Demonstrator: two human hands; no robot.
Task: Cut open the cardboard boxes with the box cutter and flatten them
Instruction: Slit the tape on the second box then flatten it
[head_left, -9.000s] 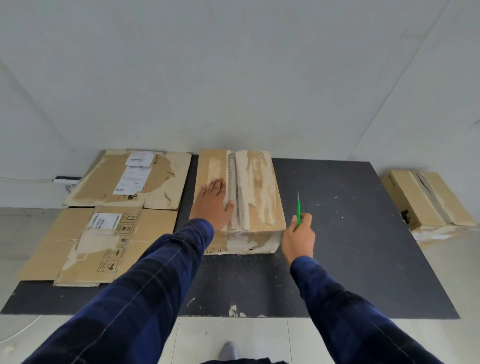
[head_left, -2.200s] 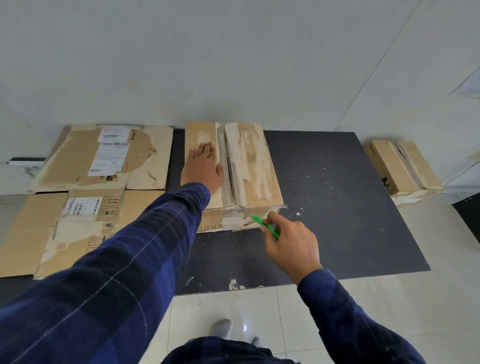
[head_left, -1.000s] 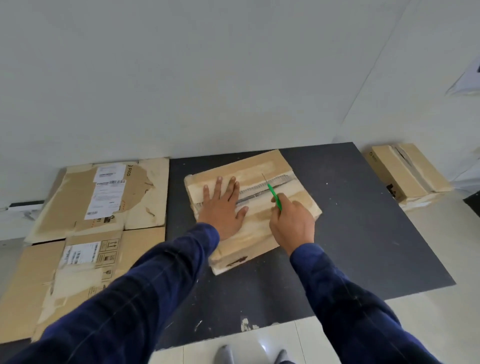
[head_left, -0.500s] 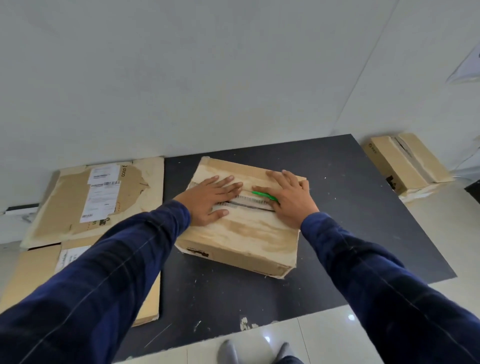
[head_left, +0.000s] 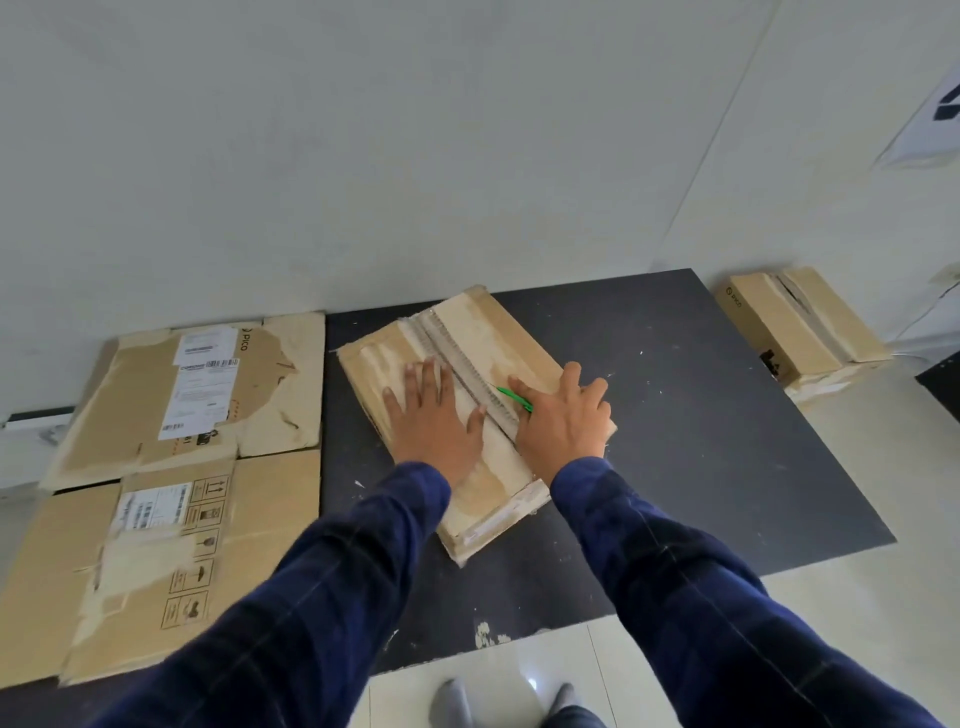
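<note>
Both hands are down on the box (head_left: 483, 332), which sits at an angle in the middle of the frame on the black mat (head_left: 701, 441). The left hand (head_left: 434, 421) lies flat, fingers spread, palm pressing the flap to the left of the torn centre seam (head_left: 447, 343). The right hand (head_left: 563, 421) presses the other flap with its fingers stretched out, and the green box cutter (head_left: 514, 399) pokes out at the thumb side. It looks pinched there under the thumb, though the exact hold is hidden, and its tip rests right at the seam.

This cardboard looks light and stiff, worn and peeling on top, so it should slide easily on the mat unless it's pinned. Flat palms on either side of the seam are the sensible hold, well clear of the blade. The low shape suggests it will fold down readily once the near end is slit, and the frayed edge there looks weak and likely to tear.

Over at the left of the frame lie flattened sheets (head_left: 171, 415) with shipping labels. One more box (head_left: 800, 327) waits at the upper right, off the mat and not yet flattened
</note>
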